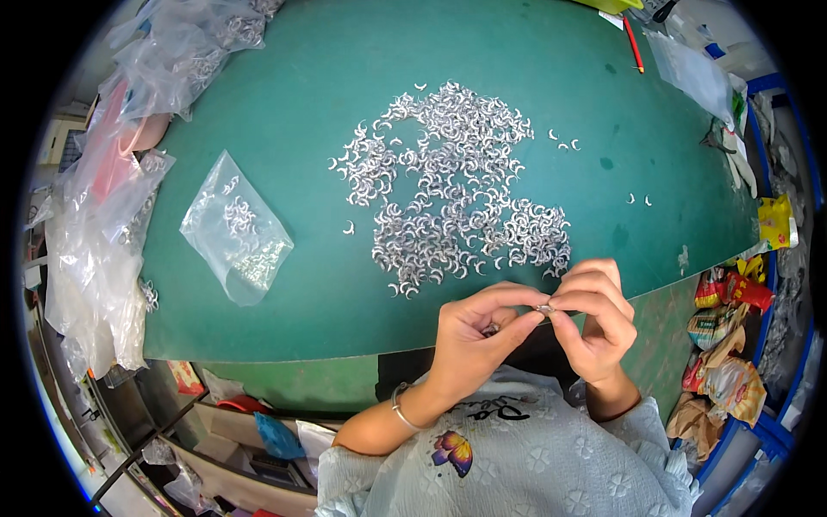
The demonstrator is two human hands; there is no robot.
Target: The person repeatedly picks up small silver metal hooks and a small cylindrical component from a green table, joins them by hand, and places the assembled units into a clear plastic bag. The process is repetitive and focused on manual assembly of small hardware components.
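Note:
Between the fingertips of both hands, just off the table's near edge, is a small silvery curved metal piece (544, 308). My left hand (482, 332) pinches one end of it, and more of these pieces (490, 329) show inside its curled fingers. My right hand (596, 319) pinches the other end between thumb and forefinger. Beyond the hands lies a big loose pile of crescent-shaped metal pieces (457, 194) on the green table (319, 302). A few single crescents (564, 145) lie apart to the right of the pile.
Left of the pile, a clear plastic bag (237, 228) holds some crescents. Larger clear bags (103, 258) cover the table's left side. A red pen (633, 45) and a plastic pouch (689, 73) lie at the far right. Packets (728, 379) crowd a blue-framed shelf at right.

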